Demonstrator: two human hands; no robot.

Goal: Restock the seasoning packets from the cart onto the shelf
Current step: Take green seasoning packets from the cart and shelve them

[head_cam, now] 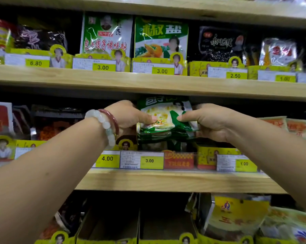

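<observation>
A: Packet position?
B: Green seasoning packets (163, 118) upright between both hands, above the middle shelf (166, 180) slot. Left hand (129, 115) and right hand (210, 120) pinch opposite edges, equally near.

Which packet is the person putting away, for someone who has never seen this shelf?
Find the middle wooden shelf. Above its 3.00 price tag, the left hand and right hand pinch a green and white packet. Its neighbours are red, orange or dark.
</observation>
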